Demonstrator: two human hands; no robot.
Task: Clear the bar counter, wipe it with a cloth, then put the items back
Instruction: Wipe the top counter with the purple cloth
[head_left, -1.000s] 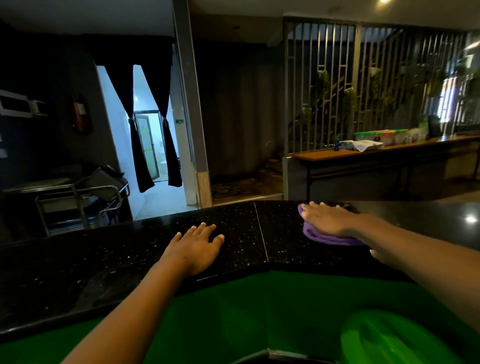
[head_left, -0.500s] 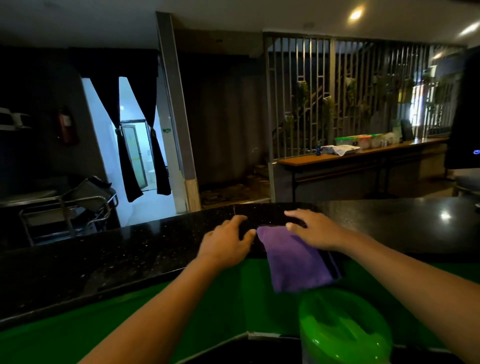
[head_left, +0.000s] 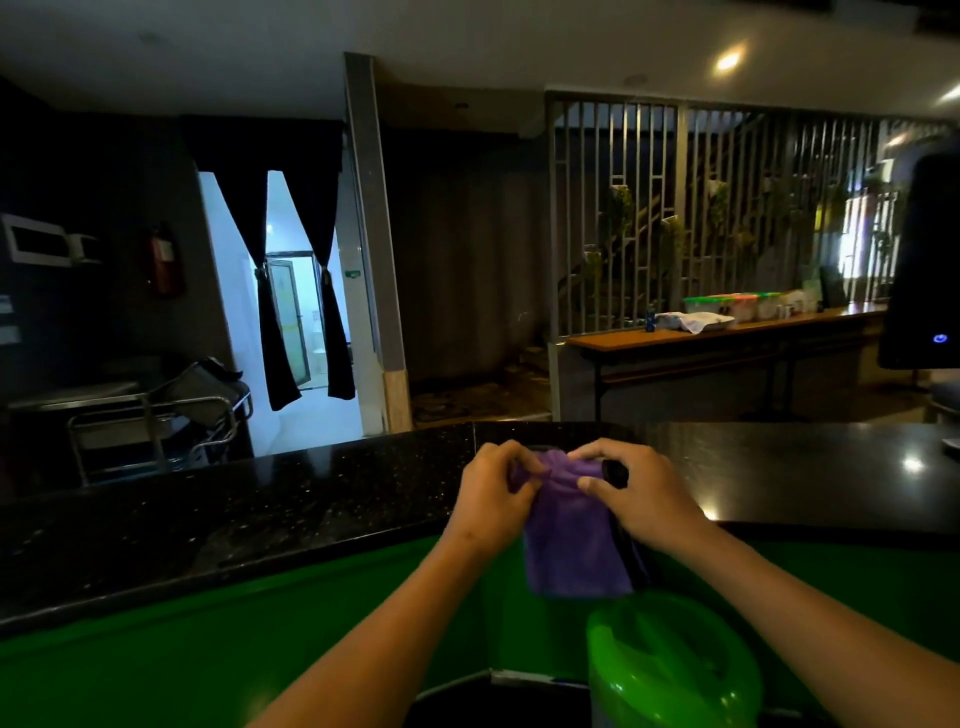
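Note:
A purple cloth hangs over the near edge of the black speckled bar counter. My left hand pinches the cloth's top left corner. My right hand grips its top right part, fingers curled over the bunched edge. The two hands are close together above the counter's inner corner. The cloth's lower half dangles in front of the green panel under the counter.
A green-lidded bin stands right below the cloth. A dark speaker-like object rises at the far right of the counter. Behind are a metal trolley, a curtained doorway and a wooden side table with containers.
The cloth was pulled from the counter top to its near edge. My left hand left the counter and joined the right on the cloth, and both now bunch its upper edge.

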